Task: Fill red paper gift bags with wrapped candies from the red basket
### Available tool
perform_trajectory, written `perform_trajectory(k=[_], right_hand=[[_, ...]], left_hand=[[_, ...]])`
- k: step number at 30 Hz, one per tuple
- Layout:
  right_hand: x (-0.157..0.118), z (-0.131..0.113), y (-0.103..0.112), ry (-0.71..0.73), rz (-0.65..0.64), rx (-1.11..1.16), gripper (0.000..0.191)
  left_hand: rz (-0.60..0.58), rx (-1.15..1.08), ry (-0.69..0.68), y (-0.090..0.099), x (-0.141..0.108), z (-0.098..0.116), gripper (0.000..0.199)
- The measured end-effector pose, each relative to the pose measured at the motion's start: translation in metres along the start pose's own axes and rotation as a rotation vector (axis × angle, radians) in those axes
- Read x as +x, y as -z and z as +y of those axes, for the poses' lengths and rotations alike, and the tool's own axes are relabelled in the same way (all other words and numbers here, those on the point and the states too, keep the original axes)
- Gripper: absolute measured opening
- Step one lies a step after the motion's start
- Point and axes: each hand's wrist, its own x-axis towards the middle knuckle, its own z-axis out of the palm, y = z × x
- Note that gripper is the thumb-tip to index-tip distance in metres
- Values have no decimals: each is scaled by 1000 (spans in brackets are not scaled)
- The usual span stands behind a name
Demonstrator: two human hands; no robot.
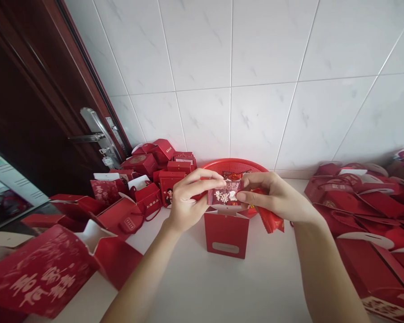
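Note:
A small dark red candy packet [221,196] with white lettering is pinched between my left hand [190,197] and my right hand [279,197]. The left fingers close on its left end; the right thumb presses its right end. Also in my right hand, below the fingers, hangs a bright red shiny packet [271,220]. Right under both hands stands a red gift box [226,234] with its top flaps up; its inside is mostly hidden. Behind the hands is a red plastic basket [235,162] with wrapped packets in it, partly covered by my hands.
Several red gift boxes [121,215] crowd the left side of the white table [202,287], some with open tops. Many more red boxes [363,202] are piled at the right. A tiled wall [262,54] rises behind; a dark door [30,80] with a metal handle is at the left.

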Motion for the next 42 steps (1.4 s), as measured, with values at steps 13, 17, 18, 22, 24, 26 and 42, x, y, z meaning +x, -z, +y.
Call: perform_trajectory(k=[13,17,18,22,24,26,42], right_hand=[[-7,-2,9,39,12,-11,30],[-8,-3,10,45,2,-52,30],[-8,-4,9,45,15,-47,29],[-5,-5,3,37,97,15,29],[-2,-5,0,31,154,43,33],[0,-4,-1,36,199,60,34],[-4,-2,3,3,144,13,29]], left_hand=[[15,-428,736,3,0,7,31],[-94,-401,828,6,6,12,29],[-146,-379,858,7,7,14,28],[-355,-374,936,6,12,20,30],[-376,-386,925,2,11,22,27],[-291,-378,899,-3,8,23,23],[43,-412,912,-11,2,21,36]])
